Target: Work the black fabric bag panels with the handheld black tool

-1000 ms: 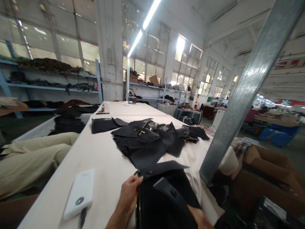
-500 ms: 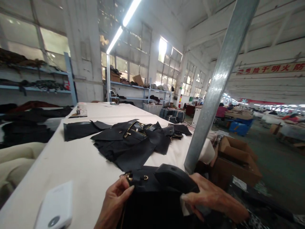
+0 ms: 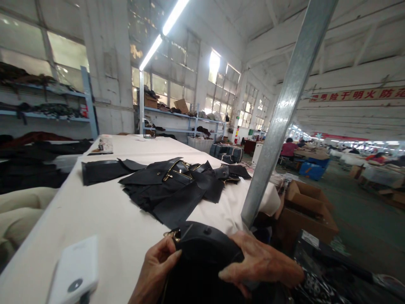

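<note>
A black leather-like bag piece (image 3: 205, 249) with gold metal hardware at its left corner is held up at the near edge of the table. My left hand (image 3: 161, 261) pinches that corner just below the hardware. On the other side, my right hand (image 3: 262, 261) grips the piece's upper right edge, thumb in front and fingers behind. The lower part is deep black and its shape cannot be made out. Beyond it, a heap of black pieces (image 3: 171, 190) with gold zippers lies on the white table (image 3: 117, 228).
A white power bank-like device (image 3: 76, 270) lies at the table's near left. A slanted metal post (image 3: 278, 122) rises at the right table edge, beside cardboard boxes (image 3: 310, 211). Loaded shelves (image 3: 177, 114) line the far wall. Co-workers (image 3: 287, 147) sit at the far right.
My right hand has moved left, closer to my left hand. The upper flap of the black piece now bulges across toward the gold hardware, and a light scrap by my right thumb no longer shows.
</note>
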The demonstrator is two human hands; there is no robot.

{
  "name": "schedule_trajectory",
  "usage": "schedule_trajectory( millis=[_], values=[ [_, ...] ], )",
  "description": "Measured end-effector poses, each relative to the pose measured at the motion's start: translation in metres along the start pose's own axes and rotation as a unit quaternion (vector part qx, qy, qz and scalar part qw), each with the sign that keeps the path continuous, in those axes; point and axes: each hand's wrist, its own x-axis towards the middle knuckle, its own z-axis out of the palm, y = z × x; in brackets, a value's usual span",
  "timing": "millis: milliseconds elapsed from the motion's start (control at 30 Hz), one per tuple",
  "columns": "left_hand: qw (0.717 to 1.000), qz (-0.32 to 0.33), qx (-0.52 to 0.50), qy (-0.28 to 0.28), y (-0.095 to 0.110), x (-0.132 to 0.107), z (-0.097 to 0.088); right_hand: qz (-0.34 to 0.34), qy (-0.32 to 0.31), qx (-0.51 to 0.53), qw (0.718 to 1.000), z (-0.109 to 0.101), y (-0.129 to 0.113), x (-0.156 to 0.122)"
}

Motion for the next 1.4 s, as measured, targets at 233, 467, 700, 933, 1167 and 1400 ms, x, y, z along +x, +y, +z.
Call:
schedule_trajectory(
  millis=[233, 467, 700, 933, 1167, 1400],
  values=[
    [0.997, 0.000, -0.017, 0.079, -0.006, -0.004, -0.007, -0.063, 0.078, 0.007, 0.995, -0.016, 0.004, -0.016],
    [0.999, -0.002, -0.042, 0.031, -0.004, -0.008, 0.000, -0.031, 0.018, -0.008, 0.999, 0.005, 0.016, -0.011],
    [0.985, 0.046, -0.063, 0.153, 0.042, 0.025, 0.008, -0.098, 0.041, -0.003, 0.994, 0.002, 0.004, -0.016],
    [0.923, 0.267, -0.054, 0.271, 0.128, 0.088, 0.036, -0.138, 0.130, 0.003, 0.982, -0.020, 0.011, -0.040],
    [0.923, 0.255, 0.218, 0.187, 0.085, 0.059, 0.047, -0.061, 0.177, -0.009, 0.982, -0.019, 0.036, -0.045],
    [0.970, 0.055, 0.191, 0.140, -0.047, 0.010, 0.030, -0.041, 0.152, 0.032, 0.987, -0.009, 0.081, -0.028]
  ],
)
